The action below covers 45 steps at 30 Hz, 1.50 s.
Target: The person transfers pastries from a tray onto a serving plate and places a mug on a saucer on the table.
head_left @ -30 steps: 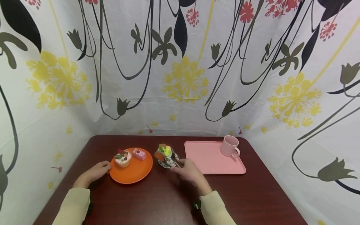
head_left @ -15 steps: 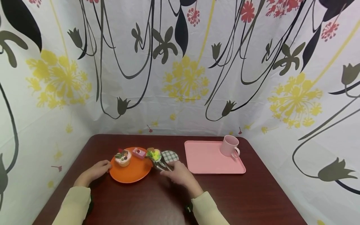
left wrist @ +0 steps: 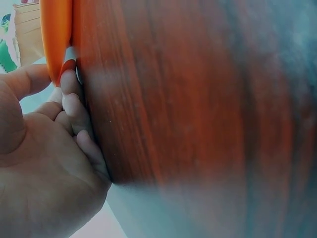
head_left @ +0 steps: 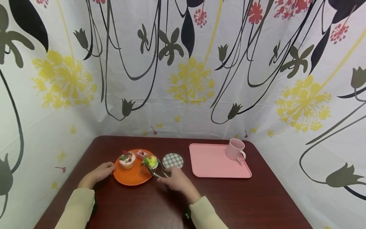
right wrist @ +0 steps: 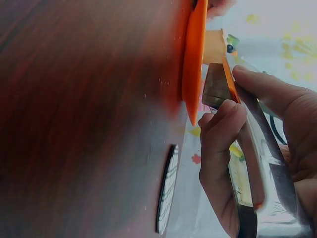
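My left hand (head_left: 98, 173) pinches the left rim of an orange plate (head_left: 128, 177), thumb above and fingertips under the edge in the left wrist view. On the plate sit a cream-topped cupcake (head_left: 127, 160) with fruit and a small pink cake slice (head_left: 141, 154). My right hand (head_left: 179, 183) grips metal tongs (right wrist: 257, 148), thumb on one arm and fingers round the other. Between the tongs' tips is a small dessert (head_left: 151, 161) with green and yellow topping, over the plate's right side. It partly covers the cake slice in the head view.
A round checked coaster (head_left: 172, 161) lies right of the plate. Farther right, a pink tray (head_left: 211, 165) bears a pink mug (head_left: 235, 149) at its back right corner. A flower-printed cloth (head_left: 194, 117) hangs behind the dark wooden table (head_left: 137, 203).
My right hand has moved left with the tongs, carrying the dessert from the coaster to over the plate's right side. The coaster is now uncovered. My left hand stays at the plate's rim.
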Each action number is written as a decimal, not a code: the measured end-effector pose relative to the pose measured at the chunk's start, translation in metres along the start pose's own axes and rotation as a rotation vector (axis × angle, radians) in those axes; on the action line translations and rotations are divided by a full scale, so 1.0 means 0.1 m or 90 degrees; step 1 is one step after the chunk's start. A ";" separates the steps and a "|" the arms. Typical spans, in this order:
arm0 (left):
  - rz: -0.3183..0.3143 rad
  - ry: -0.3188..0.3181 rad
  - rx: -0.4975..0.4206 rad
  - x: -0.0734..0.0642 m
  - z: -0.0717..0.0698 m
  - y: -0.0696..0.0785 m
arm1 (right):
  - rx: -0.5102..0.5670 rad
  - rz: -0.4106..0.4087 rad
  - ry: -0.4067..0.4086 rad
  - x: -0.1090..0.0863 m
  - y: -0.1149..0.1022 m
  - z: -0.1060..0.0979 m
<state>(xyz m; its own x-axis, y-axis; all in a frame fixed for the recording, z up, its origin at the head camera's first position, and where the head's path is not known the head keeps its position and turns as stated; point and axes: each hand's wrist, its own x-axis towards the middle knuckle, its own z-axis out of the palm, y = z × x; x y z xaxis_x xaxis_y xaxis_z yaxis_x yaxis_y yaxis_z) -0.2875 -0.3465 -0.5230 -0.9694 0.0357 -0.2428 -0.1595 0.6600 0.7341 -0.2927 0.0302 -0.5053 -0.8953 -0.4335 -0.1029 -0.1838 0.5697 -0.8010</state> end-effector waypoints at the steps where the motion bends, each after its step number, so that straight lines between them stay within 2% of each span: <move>1: -0.003 0.000 -0.001 0.00 0.00 -0.01 | 0.000 -0.001 -0.003 0.01 0.00 0.01; 8: 0.003 0.005 0.005 0.00 0.00 -0.01 | -0.011 -0.005 -0.023 0.05 -0.06 0.08; 14: -0.012 0.005 0.005 0.00 0.01 -0.01 | -0.026 0.009 -0.028 0.08 -0.09 0.15; 22: -0.015 0.005 -0.001 0.01 0.00 0.00 | -0.112 0.009 0.003 0.17 -0.10 0.21; 30: 0.020 -0.028 -0.008 0.11 -0.02 -0.17 | -0.144 -0.009 0.009 0.20 -0.10 0.22; 38: -0.014 -0.001 -0.005 0.02 0.02 -0.01 | -0.138 0.002 -0.002 0.21 -0.14 0.24; 45: -0.002 0.009 0.008 0.03 0.02 -0.01 | -0.135 0.021 -0.013 0.22 -0.19 0.24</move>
<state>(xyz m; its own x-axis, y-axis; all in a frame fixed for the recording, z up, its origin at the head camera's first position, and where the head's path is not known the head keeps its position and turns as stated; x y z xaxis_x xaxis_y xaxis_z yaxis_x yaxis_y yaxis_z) -0.2900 -0.3458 -0.5258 -0.9715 0.0237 -0.2357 -0.1596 0.6697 0.7253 -0.2988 -0.0072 -0.5064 -0.8939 -0.4256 -0.1406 -0.2383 0.7168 -0.6553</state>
